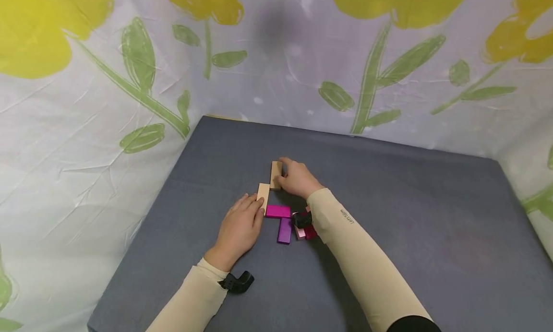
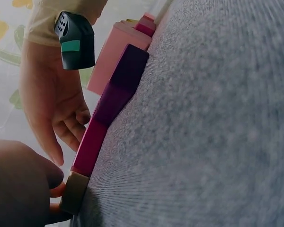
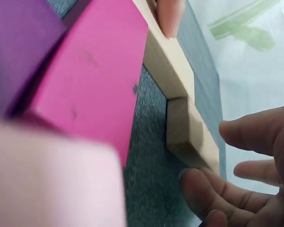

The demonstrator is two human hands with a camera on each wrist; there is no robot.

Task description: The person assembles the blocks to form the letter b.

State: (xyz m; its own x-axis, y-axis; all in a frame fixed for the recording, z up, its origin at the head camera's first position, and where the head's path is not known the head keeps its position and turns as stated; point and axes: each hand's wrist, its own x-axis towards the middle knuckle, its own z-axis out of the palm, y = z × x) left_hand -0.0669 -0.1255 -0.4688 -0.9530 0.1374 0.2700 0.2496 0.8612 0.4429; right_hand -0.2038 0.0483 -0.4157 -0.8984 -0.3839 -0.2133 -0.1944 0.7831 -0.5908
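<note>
Two plain wooden blocks lie end to end with a sideways offset on the table. My left hand (image 1: pixel 239 226) rests its fingers on the near wooden block (image 1: pixel 264 192); one fingertip presses its top in the right wrist view. Around the far wooden block (image 1: pixel 274 173) my right hand (image 1: pixel 298 178) curves loosely, thumb at its side. In the right wrist view a finger (image 3: pixel 246 130) shows a gap from that block. A magenta block (image 1: pixel 278 211) adjoins the near wooden block, and a purple block (image 1: pixel 284 231) adjoins the magenta one.
A pale pink block (image 1: pixel 300 233) and a dark red block (image 1: pixel 310 232) sit right of the purple one, partly hidden by the right wrist's black device (image 1: pixel 301 220). The grey table (image 1: pixel 410 217) meets a flower-printed fabric backdrop (image 1: pixel 285 92) at its far edge.
</note>
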